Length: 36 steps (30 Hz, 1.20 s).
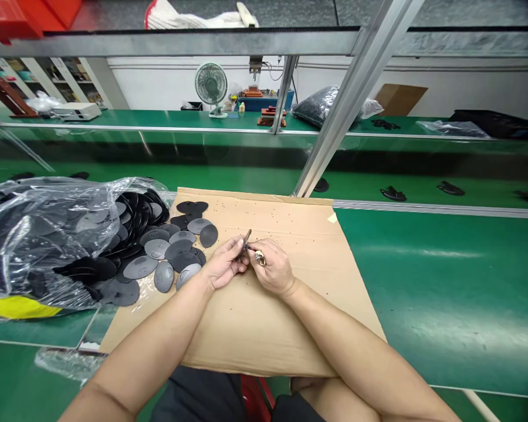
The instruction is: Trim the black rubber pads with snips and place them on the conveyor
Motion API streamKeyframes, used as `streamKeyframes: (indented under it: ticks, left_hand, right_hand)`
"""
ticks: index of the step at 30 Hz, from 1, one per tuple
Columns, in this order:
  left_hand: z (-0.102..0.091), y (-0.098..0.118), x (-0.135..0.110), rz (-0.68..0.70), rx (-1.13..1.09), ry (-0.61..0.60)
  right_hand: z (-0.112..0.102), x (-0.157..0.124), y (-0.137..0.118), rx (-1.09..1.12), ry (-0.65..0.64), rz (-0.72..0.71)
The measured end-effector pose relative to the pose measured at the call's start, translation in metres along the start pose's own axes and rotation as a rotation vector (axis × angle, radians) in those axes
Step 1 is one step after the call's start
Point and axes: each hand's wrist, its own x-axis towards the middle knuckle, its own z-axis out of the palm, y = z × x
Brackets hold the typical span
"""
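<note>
Above the cardboard sheet (264,328) my two hands meet. My left hand (225,262) is closed on a thin dark oval plastic piece (247,237), seen nearly edge-on. My right hand (273,266) is wrapped round a small hand tool (260,258) with a shiny, brass-coloured end; its kind is mostly hidden by the fingers. The tool's dark tip seems to meet the plastic piece. Left of my left hand lie many loose black and grey oval plastic pieces (157,249), some with raised marks. Tiny dark bits are scattered over the cardboard.
A clear plastic bag (48,234) full of black pieces lies open at the left. A metal post (338,99) slants up behind the cardboard. Beyond it, a green conveyor belt (246,170) carries several black parts (393,193). A fan (211,85) stands farther back.
</note>
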Motion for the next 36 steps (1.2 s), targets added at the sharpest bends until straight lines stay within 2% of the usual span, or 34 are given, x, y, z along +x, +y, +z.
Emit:
streamKeyframes:
  ticks: [3, 5, 7, 10, 12, 15, 17, 19, 21, 22, 24, 27, 30, 32, 34, 36]
  left_hand:
    - [0.001, 0.001, 0.000, 0.001, 0.009, 0.035]
    - [0.001, 0.001, 0.000, 0.047, 0.015, 0.078]
    - [0.000, 0.000, 0.001, 0.140, 0.007, 0.163]
    - [-0.005, 0.000, 0.007, 0.271, -0.011, 0.337]
    - [-0.008, 0.008, 0.017, 0.346, 0.059, 0.424]
    - [-0.012, 0.038, 0.045, 0.524, 0.428, 0.522]
    - [-0.014, 0.070, 0.069, 0.668, 0.792, 0.603]
    - [-0.014, 0.103, 0.096, 0.791, 1.153, 0.615]
    - [-0.012, 0.125, 0.120, 0.813, 1.409, 0.585]
    - [-0.010, 0.129, 0.129, 0.799, 1.483, 0.577]
    - [-0.002, 0.124, 0.141, 0.745, 1.526, 0.577]
    - [0.017, 0.088, 0.134, 0.651, 1.443, 0.504]
    - [0.033, 0.044, 0.098, 0.561, 1.252, 0.349]
    - [0.036, 0.020, 0.067, 0.522, 1.096, 0.262]
    - [0.031, 0.001, 0.041, 0.502, 0.978, 0.247]
    - [0.021, -0.012, 0.026, 0.564, 0.885, 0.288]
  right_hand:
    - [0.001, -0.001, 0.001, -0.006, -0.007, -0.023]
    - [0.002, -0.002, 0.003, 0.011, 0.003, 0.018]
    - [0.002, -0.004, 0.008, 0.027, 0.057, 0.131]
    - [0.000, -0.007, 0.021, 0.038, 0.215, 0.353]
    - [-0.001, -0.008, 0.031, 0.045, 0.312, 0.479]
    - [-0.002, -0.009, 0.039, 0.060, 0.357, 0.559]
    - [-0.002, -0.009, 0.041, 0.062, 0.337, 0.533]
    - [-0.001, -0.009, 0.041, 0.060, 0.318, 0.496]
    - [-0.001, -0.009, 0.041, 0.062, 0.313, 0.472]
    - [-0.001, -0.009, 0.041, 0.066, 0.313, 0.466]
    - [-0.002, -0.010, 0.043, 0.078, 0.312, 0.465]
    - [-0.003, -0.010, 0.044, 0.091, 0.302, 0.483]
    - [-0.004, -0.011, 0.042, 0.112, 0.325, 0.518]
    - [-0.005, -0.011, 0.039, 0.133, 0.363, 0.543]
    - [-0.008, -0.009, 0.039, 0.141, 0.405, 0.570]
    - [-0.016, -0.004, 0.045, 0.117, 0.465, 0.604]
